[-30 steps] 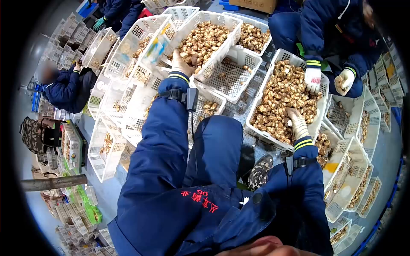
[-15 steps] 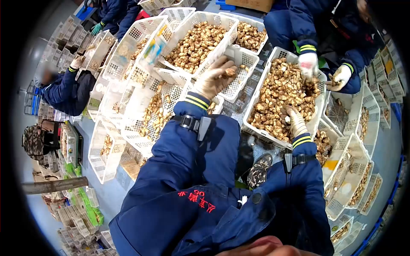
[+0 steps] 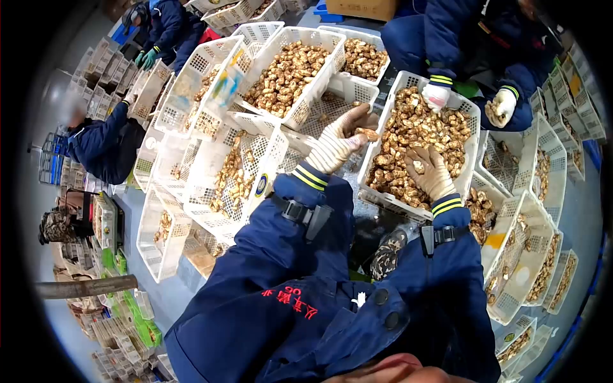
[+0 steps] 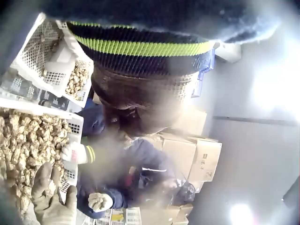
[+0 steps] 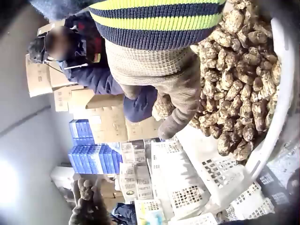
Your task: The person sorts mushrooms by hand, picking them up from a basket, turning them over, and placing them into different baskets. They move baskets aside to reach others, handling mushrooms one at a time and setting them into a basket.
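My gloved left hand is raised between the crates and pinches a knobbly brown piece, mushroom-like in look, near its fingertips. My gloved right hand is over the near part of a white crate heaped with such brown pieces. It holds a pale-tipped piece between thumb and fingers in the right wrist view. In the left wrist view the left glove is blurred, and its fingertips are hidden.
Across the heaped crate another person's gloved hand reaches in at its far edge; their other glove holds a piece. A filled crate and a partly filled crate stand to the left. More crates stack at right.
My left hand has come from the filled left crate rightwards toward my right hand, bringing a brown piece. My right hand has lifted slightly and turned, showing a pale piece. The other person's hand has shifted.
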Motion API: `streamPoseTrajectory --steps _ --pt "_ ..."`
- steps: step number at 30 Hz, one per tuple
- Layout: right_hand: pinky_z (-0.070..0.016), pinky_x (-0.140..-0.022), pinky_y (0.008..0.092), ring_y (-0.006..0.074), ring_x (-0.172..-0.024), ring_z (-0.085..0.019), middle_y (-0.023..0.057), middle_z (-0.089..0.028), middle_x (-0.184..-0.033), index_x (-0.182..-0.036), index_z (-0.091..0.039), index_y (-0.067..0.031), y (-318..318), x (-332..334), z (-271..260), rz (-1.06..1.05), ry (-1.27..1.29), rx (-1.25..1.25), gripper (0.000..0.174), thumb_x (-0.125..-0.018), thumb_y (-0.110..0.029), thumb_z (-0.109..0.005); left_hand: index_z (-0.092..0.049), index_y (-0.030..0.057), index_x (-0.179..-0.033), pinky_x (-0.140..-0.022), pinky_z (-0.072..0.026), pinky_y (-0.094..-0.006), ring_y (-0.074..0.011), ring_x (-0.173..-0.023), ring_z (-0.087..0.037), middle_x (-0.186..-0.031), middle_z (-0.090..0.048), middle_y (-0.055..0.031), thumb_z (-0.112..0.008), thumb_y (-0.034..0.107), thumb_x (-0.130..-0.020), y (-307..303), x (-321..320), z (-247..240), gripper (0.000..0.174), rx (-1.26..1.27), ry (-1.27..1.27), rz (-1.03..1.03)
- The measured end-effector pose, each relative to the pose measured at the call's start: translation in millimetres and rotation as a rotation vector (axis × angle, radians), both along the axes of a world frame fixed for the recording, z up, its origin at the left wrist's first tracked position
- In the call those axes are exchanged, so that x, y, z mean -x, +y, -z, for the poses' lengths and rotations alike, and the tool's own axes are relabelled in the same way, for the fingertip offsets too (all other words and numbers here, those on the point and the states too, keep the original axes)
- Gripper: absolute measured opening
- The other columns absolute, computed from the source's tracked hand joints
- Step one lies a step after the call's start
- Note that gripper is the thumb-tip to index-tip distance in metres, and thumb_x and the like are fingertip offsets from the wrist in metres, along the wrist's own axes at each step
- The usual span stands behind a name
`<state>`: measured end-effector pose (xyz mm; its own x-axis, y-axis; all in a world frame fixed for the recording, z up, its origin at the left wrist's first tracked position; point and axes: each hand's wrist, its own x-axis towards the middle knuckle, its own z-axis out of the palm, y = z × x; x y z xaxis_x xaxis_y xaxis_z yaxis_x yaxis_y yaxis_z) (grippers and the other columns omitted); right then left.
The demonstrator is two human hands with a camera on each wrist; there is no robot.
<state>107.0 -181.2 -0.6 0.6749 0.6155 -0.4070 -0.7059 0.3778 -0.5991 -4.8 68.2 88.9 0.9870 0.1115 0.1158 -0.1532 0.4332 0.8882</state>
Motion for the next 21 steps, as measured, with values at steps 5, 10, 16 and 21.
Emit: streamPoseTrajectory --steps 5,10,16,21 --pt "-0.0394 -0.106 0.0456 0.0333 -0.121 -0.045 0.0185 -0.041 -0.133 -0.135 -0.035 0.0011 0 8 -21 0.026 -0.047 -0.182 0.074 -0.086 -0.048 -0.062 -0.037 -0.0011 -0.136 -0.086 -0.0535 -0.0334 -0.0221 -0.102 -0.061 -0.118 -0.056 -0.0149 -0.064 0.016 -0.088 -40 1 33 0.057 0.284 0.279 0.032" --pt "-0.0381 -0.104 0.0431 0.0323 -0.121 -0.046 0.0218 -0.044 -0.129 -0.135 -0.033 0.005 5 30 -28 0.101 -0.212 -0.112 0.09 -0.081 -0.063 -0.059 -0.055 0.0065 -0.11 -0.083 -0.0547 -0.0382 -0.0183 -0.083 -0.06 -0.088 -0.057 -0.0052 -0.066 0.037 -0.086 -92 9 60 0.041 0.609 0.606 0.167" --pt "-0.0352 -0.105 0.0406 0.0307 -0.123 -0.045 0.0205 -0.047 -0.131 -0.136 -0.036 0.0034 5 30 -10 0.034 -0.208 -0.129 0.077 -0.088 -0.054 -0.055 -0.055 0.009 -0.111 -0.062 -0.0489 -0.0272 -0.011 -0.068 -0.052 -0.085 -0.056 -0.0011 -0.059 0.023 -0.091 -101 10 57 0.025 0.546 0.488 0.26" --pt "-0.041 -0.099 0.0328 0.0229 -0.117 -0.052 0.015 -0.057 -0.124 -0.131 -0.046 0.0013 5 37 -11 -0.213 -0.618 0.223 0.045 -0.09 -0.014 -0.055 -0.05 0.0049 -0.123 -0.059 -0.045 -0.0269 -0.0111 -0.067 -0.051 -0.09 -0.059 -0.0043 -0.058 0.013 -0.09 -96 11 76 0.035 0.531 0.503 0.258"
